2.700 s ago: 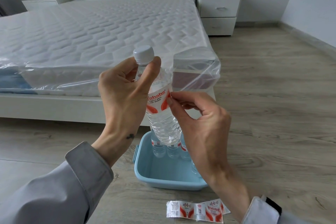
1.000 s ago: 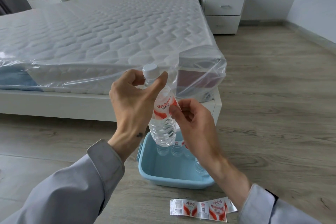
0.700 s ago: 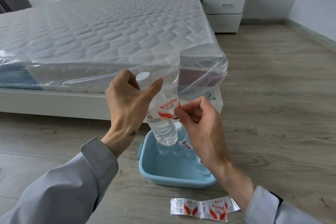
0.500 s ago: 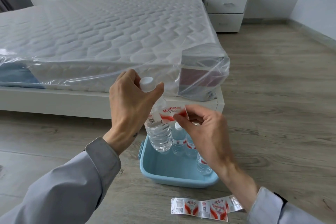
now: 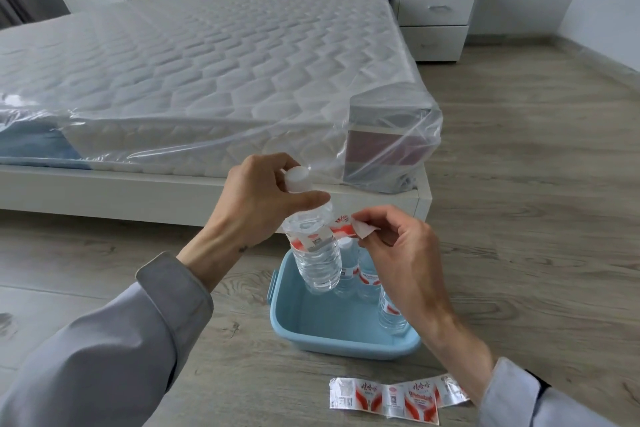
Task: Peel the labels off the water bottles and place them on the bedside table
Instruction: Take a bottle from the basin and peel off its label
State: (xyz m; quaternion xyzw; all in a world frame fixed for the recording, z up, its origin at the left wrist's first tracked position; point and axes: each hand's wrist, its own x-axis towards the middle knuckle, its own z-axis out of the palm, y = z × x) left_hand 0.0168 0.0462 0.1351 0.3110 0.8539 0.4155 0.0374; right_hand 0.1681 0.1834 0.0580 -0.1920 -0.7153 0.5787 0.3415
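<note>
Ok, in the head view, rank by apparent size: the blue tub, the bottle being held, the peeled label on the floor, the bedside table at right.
1. blue tub
2. bedside table, though distance shrinks it
3. held bottle and floor label: too close to rank.

White Chinese characters sit in red on the peeled labels [image 5: 391, 399] lying on the floor, too small to make out for certain. The label [image 5: 341, 227] coming off the held bottle [image 5: 317, 253] carries red lettering (blurred, unreadable), plus a small code square.
</note>
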